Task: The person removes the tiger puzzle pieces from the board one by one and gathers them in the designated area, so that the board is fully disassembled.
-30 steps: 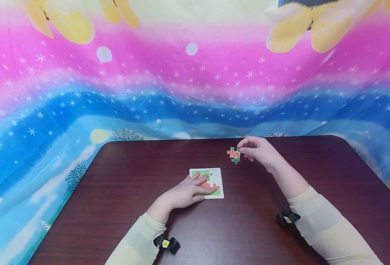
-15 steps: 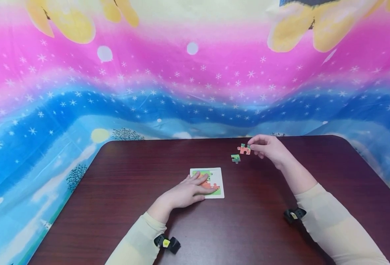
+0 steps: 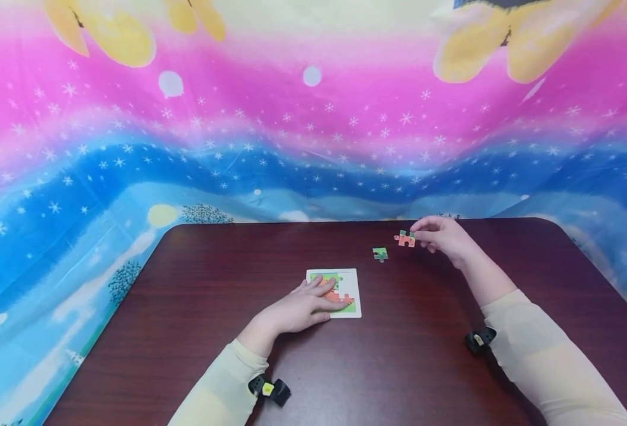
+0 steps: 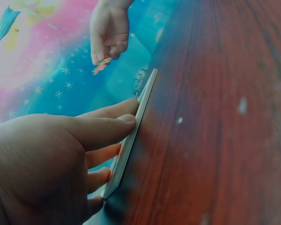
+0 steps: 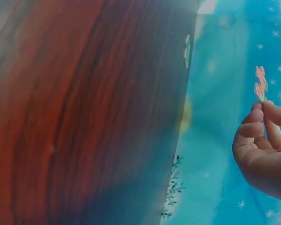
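Note:
A white-framed puzzle board (image 3: 359, 296) lies on the table, partly filled with green and orange jigsaw pieces; its right part shows bare white. My left hand (image 3: 298, 309) rests on it with spread fingers that hide much of the picture. In the left wrist view, the thumb (image 4: 107, 131) touches the board's edge. Between thumb and fingertips, my right hand (image 3: 446, 238) pinches an orange and green jigsaw piece (image 3: 406, 239) above the table. The right wrist view shows this jigsaw piece (image 5: 260, 84) nearly edge-on. A second, green jigsaw piece (image 3: 380, 254) lies beyond the board, to its right.
The dark wooden table (image 3: 196, 284) has its far edge close behind my right hand. A patterned cloth (image 3: 313, 142) hangs around the back and sides. A black strap device (image 3: 269, 389) sits on the left sleeve, another strap device (image 3: 480, 340) on the right.
My right hand has moved right and away from the board with the orange piece. The green piece, earlier right beside that piece, now lies apart on the table. My left hand stays put.

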A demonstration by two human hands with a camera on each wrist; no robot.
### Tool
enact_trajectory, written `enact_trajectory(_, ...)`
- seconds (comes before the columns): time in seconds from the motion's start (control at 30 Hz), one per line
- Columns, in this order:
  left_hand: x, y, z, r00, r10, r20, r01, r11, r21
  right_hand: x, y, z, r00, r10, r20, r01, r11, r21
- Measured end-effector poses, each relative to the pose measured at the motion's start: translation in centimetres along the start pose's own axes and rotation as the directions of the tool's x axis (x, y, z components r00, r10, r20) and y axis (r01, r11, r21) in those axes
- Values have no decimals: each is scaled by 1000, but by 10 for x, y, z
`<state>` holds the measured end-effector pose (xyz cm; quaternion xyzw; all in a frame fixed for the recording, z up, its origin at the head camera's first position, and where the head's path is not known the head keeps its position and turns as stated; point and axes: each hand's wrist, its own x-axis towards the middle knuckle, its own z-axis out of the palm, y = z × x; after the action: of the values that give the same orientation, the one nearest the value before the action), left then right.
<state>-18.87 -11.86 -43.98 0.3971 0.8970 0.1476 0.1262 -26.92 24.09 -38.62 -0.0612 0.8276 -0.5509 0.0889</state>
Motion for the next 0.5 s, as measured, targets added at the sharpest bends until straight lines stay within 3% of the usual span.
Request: enact_trajectory(0.5, 1, -1, 1, 1000, -1, -6, 1, 1000, 9, 11, 23, -4, 1000, 18, 6, -18, 1000, -19)
